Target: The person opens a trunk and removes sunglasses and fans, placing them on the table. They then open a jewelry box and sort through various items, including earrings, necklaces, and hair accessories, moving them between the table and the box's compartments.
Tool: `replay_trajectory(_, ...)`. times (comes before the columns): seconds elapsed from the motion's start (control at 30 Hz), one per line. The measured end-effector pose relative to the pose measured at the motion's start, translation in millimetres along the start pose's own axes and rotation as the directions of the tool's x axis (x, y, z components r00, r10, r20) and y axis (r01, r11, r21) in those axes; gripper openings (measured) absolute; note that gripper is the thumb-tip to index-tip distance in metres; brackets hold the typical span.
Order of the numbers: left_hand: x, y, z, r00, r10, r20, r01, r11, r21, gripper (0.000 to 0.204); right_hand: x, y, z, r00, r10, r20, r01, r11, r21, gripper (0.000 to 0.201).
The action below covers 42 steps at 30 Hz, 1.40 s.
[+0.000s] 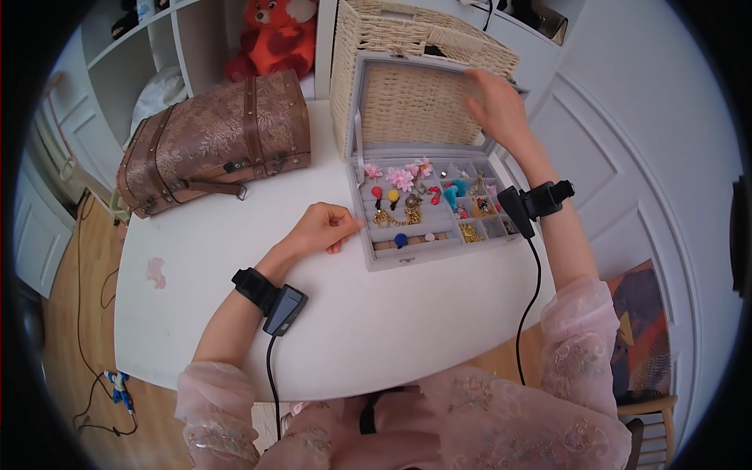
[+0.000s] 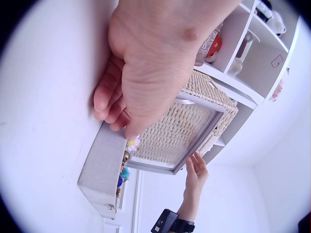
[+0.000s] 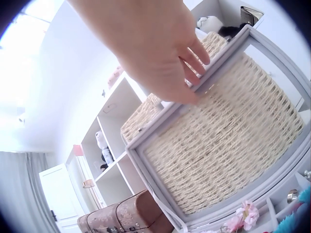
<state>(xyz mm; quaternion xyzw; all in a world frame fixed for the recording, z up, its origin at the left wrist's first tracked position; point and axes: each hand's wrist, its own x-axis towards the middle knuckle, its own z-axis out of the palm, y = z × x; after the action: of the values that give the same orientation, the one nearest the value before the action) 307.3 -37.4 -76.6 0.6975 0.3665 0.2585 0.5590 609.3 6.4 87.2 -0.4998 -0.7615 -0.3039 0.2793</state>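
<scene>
A grey jewellery box (image 1: 439, 252) stands on the white table with its clear-windowed lid (image 1: 362, 102) raised. Pink flowers (image 1: 400, 179), a blue ball (image 1: 401, 240), gold chains and other small pieces lie in its compartments. The right hand (image 1: 501, 110) holds the lid's upper edge near its right corner; in the right wrist view that hand (image 3: 155, 53) has its thumb on the near side of the frame (image 3: 221, 65) and fingers behind. The left hand (image 1: 321, 228), fingers curled, touches the box's left side; the left wrist view shows this hand (image 2: 150, 68) against the box wall (image 2: 103, 162).
A woven basket (image 1: 342, 94) stands directly behind the lid. To the left on the table lies a brown patterned case (image 1: 211, 141) with straps. White shelves (image 1: 176, 47) with a red plush toy (image 1: 274, 39) are at the back. Cables hang from both wrist cameras.
</scene>
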Motion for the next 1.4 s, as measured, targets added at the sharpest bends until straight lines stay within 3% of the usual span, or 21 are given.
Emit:
replay_trajectory(0.07, 0, 1, 0, 1.0, -0.001, -0.006, 0.001, 1.0, 0.0, 0.035, 6, -2, -2, 0.995, 0.099, 0.001, -0.099, 0.995, 0.012, 0.034)
replay_trajectory(0.17, -1, 1, -1, 1.0, 0.021, -0.002, -0.02, 1.0, 0.018, 0.034, 11, -3, -5, 0.996, 0.068, -0.056, -0.068, 0.998, 0.009, 0.032)
replay_trajectory(0.43, -2, 3, -1, 1.0, 0.019, 0.003, -0.019, 1.0, 0.022, 0.035, 13, 7, 3, 1.0, -0.004, 0.013, 0.005, 1.0, -0.028, 0.029)
replay_trajectory(0.7, -2, 1, 0, 1.0, 0.014, -0.005, -0.013, 0.999, 0.033, 0.033, -2, -3, -29, 0.999, -0.037, 0.025, 0.04, 0.992, -0.116, 0.019)
replay_trajectory(1.0, -3, 4, 1, 1.0, 0.002, -0.023, -0.001, 1.0, 0.029, 0.034, -41, -12, -79, 0.986, -0.128, 0.109, 0.118, 0.989, 0.095, 0.02)
replay_trajectory(1.1, -3, 5, 2, 0.999, -0.012, -0.034, 0.013, 1.0, 0.022, 0.036, -53, -19, -91, 0.969, -0.115, 0.22, 0.078, 0.982, 0.171, 0.023)
replay_trajectory(1.17, -3, 6, 2, 0.999, -0.022, -0.032, 0.022, 0.999, 0.023, 0.036, -62, -24, -96, 0.899, -0.201, 0.39, 0.138, 0.973, 0.183, 0.025)
replay_trajectory(1.2, -3, 5, 1, 0.999, -0.015, -0.028, 0.015, 1.0, 0.014, 0.036, -68, -27, -96, 0.899, -0.199, 0.39, 0.136, 0.973, 0.184, 0.025)
replay_trajectory(1.27, -3, 4, 1, 1.0, -0.011, -0.023, 0.011, 1.0, 0.005, 0.036, -80, -35, -89, 0.787, -0.239, 0.569, 0.136, 0.966, 0.219, 0.028)
replay_trajectory(1.4, -3, 1, 0, 1.0, 0.008, -0.019, -0.008, 1.0, -0.01, 0.035, -103, -47, -74, 0.747, -0.277, 0.604, 0.187, 0.96, 0.208, 0.028)
